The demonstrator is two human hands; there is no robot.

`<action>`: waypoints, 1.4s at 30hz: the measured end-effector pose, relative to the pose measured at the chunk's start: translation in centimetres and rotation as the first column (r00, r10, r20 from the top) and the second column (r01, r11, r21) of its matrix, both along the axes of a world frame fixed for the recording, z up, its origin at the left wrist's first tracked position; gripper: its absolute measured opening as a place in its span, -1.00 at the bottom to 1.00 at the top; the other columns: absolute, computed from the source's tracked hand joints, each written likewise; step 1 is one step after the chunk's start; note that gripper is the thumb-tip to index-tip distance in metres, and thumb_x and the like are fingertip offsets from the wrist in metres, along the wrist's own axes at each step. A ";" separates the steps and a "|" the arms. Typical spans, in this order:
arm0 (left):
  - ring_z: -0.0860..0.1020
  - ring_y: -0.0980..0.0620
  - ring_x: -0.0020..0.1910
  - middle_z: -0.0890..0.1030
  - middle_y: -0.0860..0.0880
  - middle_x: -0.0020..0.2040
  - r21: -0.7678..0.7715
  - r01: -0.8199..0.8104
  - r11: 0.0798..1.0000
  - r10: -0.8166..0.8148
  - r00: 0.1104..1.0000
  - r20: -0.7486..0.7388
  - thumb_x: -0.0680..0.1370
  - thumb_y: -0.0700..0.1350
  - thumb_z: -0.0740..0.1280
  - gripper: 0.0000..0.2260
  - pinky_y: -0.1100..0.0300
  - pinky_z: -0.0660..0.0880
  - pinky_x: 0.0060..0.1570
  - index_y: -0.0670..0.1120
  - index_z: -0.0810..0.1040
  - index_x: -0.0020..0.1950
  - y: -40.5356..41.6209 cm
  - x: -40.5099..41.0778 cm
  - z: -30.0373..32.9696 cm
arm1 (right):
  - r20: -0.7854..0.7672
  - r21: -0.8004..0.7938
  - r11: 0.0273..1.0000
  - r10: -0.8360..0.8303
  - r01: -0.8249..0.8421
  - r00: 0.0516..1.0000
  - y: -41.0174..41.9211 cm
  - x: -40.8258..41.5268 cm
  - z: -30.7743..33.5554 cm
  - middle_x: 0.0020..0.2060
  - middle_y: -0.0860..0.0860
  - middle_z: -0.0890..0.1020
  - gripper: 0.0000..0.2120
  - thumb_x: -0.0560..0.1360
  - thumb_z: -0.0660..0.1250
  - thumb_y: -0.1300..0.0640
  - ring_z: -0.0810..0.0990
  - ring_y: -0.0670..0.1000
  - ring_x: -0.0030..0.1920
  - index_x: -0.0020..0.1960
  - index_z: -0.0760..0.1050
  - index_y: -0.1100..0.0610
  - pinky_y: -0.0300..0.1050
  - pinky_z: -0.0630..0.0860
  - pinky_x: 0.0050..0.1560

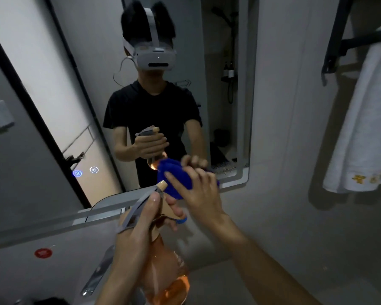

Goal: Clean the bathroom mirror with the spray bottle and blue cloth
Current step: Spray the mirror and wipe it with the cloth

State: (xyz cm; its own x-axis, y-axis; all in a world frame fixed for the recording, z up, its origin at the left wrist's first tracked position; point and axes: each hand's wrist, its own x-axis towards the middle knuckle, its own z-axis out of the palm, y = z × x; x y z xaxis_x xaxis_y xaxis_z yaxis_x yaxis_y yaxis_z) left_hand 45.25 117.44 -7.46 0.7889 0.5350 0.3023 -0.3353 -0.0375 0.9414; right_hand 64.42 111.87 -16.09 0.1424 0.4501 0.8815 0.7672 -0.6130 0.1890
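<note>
The bathroom mirror [79,89] fills the upper left and middle of the view and reflects a person in a black shirt wearing a headset. My left hand [145,219] grips the neck and trigger of a spray bottle [169,276] with clear orange body and grey sprayer head, its nozzle pointing toward the mirror's lower edge. My right hand [198,186] holds a bunched blue cloth [174,179] against the lower right part of the mirror, just in front of the nozzle.
A white towel [365,119] hangs from a black rail [348,40] on the wall at right. A chrome tap [97,271] stands below left, near a red sticker [43,253]. Two lit touch buttons [85,171] glow on the mirror's lower left.
</note>
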 end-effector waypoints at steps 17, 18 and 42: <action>0.66 -0.22 -0.15 0.66 -0.30 -0.19 -0.061 -0.006 0.998 0.005 1.000 -0.028 0.57 0.03 0.31 -0.69 -0.12 0.48 -0.16 -0.21 0.65 -0.09 0.2 -0.1 -1.2 | -0.008 -0.003 0.998 -0.064 0.064 0.998 -3.0 2.2 0.6 0.34 0.18 0.30 -0.04 0.37 0.54 0.10 0.38 0.22 0.25 0.59 0.04 -0.11 0.21 0.34 0.21; 0.66 -0.24 -0.15 0.66 -0.29 -0.20 -0.057 0.001 0.998 -0.003 0.999 -0.034 0.57 0.03 0.31 -0.68 -0.12 0.48 -0.17 -0.24 0.63 -0.07 0.3 -0.3 -1.3 | -0.016 -0.069 0.996 -0.051 0.050 0.999 -4.3 2.6 -1.3 0.34 0.18 0.32 -0.04 0.35 0.56 0.12 0.39 0.22 0.24 0.58 0.09 -0.11 0.21 0.34 0.21; 0.65 -0.19 -0.20 0.68 -0.29 -0.15 -0.066 -0.179 0.982 0.175 0.983 -0.063 0.47 0.16 0.40 -0.65 -0.08 0.53 -0.12 -0.13 0.70 -0.08 5.9 -7.3 -2.2 | -0.009 -0.061 0.998 -0.026 0.025 1.000 -1.2 -0.7 1.3 0.31 0.16 0.33 -0.16 0.36 0.47 0.26 0.39 0.25 0.18 0.54 0.23 -0.11 0.20 0.36 0.12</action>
